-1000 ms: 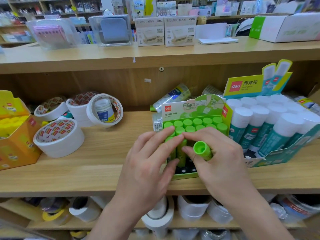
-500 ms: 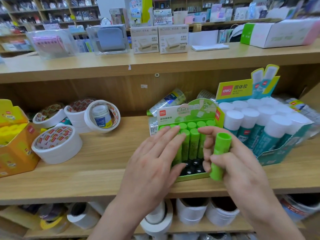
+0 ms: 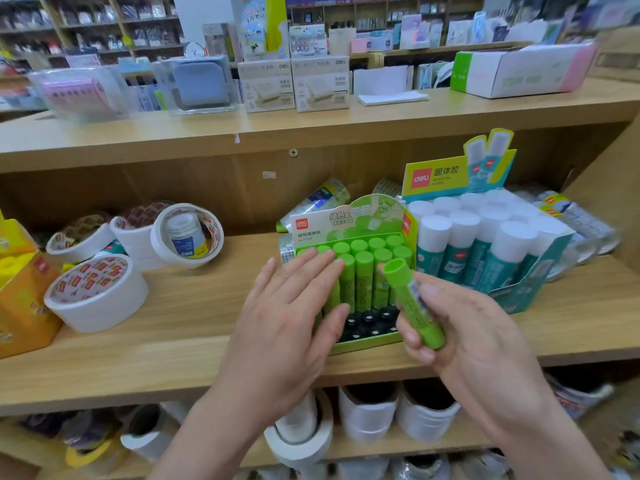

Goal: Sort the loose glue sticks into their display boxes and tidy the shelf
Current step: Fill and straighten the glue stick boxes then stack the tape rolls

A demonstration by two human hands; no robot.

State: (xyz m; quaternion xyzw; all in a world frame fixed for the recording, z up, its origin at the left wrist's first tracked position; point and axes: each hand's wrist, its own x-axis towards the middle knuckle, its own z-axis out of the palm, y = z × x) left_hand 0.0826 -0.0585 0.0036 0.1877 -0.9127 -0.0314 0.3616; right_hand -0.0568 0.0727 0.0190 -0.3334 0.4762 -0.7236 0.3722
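Note:
A green display box (image 3: 367,345) stands on the middle shelf, holding several upright green glue sticks (image 3: 363,282) at its back and empty black slots at its front. My left hand (image 3: 291,317) lies flat with straight fingers against the sticks on the box's left side. My right hand (image 3: 464,337) grips one loose green glue stick (image 3: 412,303), tilted, cap up, in front of the box's right edge. To the right stands a teal display box (image 3: 533,289) full of white-capped glue sticks (image 3: 460,237).
White tape rolls (image 3: 93,292) sit on the shelf at left beside a yellow-orange box (image 3: 20,299). Wrapped packs lie behind the glue boxes. Cartons and clear cases line the top shelf (image 3: 311,129). More tape rolls fill the lower shelf.
My right hand lifted the green stick out toward the right and turned it from cap-forward to tilted upright. My left hand stayed flat on the sticks in the box.

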